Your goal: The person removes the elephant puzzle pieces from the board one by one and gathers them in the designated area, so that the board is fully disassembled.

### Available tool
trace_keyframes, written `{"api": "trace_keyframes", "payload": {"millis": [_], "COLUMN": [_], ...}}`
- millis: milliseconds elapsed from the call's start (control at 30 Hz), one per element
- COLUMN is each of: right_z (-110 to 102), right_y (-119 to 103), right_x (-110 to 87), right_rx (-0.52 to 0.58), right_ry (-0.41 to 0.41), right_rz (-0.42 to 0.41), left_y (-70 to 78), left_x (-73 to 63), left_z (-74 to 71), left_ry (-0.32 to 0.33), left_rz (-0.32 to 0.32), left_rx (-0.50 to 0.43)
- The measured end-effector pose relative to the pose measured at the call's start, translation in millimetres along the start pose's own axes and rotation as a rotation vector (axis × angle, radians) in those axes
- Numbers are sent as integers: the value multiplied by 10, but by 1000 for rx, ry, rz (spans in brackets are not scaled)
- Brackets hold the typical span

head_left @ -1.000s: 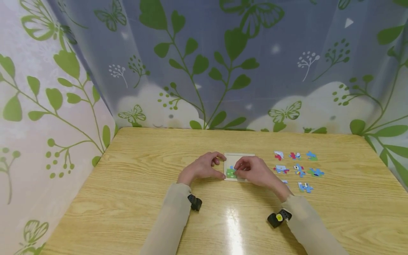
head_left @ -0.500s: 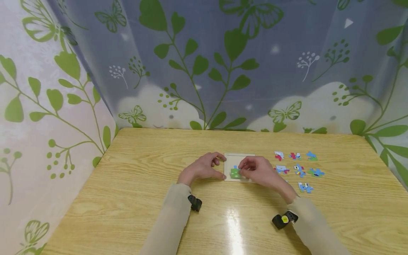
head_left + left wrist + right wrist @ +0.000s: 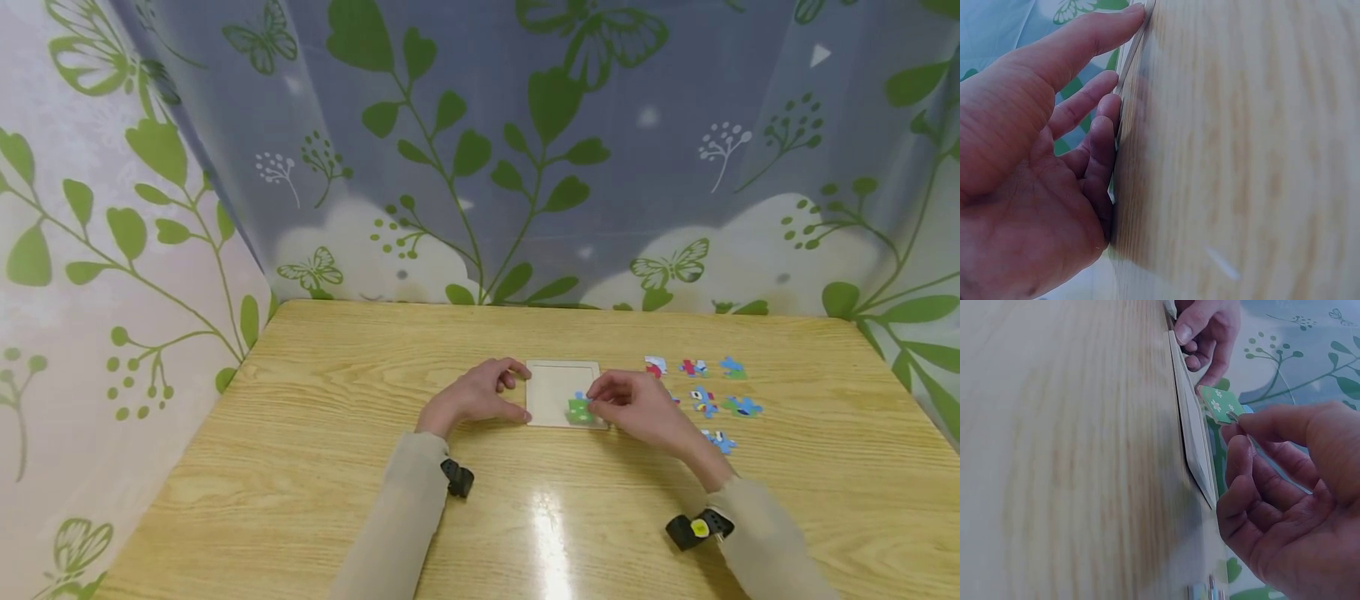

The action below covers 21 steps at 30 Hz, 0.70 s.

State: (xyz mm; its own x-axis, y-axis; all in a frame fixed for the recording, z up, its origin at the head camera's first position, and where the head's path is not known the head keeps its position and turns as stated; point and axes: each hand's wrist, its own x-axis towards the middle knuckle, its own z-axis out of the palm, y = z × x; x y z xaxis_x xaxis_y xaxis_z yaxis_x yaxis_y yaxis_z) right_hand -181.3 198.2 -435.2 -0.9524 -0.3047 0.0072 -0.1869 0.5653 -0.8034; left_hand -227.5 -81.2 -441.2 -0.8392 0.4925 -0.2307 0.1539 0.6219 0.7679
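With thumb and fingertip, my right hand (image 3: 647,410) pinches a green puzzle piece (image 3: 579,410) that has white flowers and a blue tab. The piece (image 3: 1220,404) is raised over the lower right of a square wooden puzzle tray (image 3: 549,385), as the right wrist view shows from the side. At the tray's left side is my left hand (image 3: 478,392), its thumb at the lower corner and its index fingertip at the upper one. In the left wrist view the thumb of this hand (image 3: 1016,144) lies extended along the tray's thin edge.
Right of the tray, several loose puzzle pieces (image 3: 732,367) in blue, red and green lie in rows, some partly behind my right hand. The wooden table (image 3: 337,358) ends at a leaf-patterned curtain (image 3: 480,167) at the back and sides.
My right hand has drawn the green puzzle piece rightward from the tray's lower left corner to its lower right. My left hand stays at the tray's left edge.
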Motion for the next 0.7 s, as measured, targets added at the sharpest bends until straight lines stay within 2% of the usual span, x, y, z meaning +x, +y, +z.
{"api": "trace_keyframes", "payload": {"millis": [700], "right_z": [-308], "right_y": [184], "right_x": [-311], "right_rx": [22], "right_ry": [27], "right_rz": [17], "left_y": [-11], "left_x": [-5], "left_z": [9], "left_ry": [1], "left_rz": [-2], "left_rx": [-24]}}
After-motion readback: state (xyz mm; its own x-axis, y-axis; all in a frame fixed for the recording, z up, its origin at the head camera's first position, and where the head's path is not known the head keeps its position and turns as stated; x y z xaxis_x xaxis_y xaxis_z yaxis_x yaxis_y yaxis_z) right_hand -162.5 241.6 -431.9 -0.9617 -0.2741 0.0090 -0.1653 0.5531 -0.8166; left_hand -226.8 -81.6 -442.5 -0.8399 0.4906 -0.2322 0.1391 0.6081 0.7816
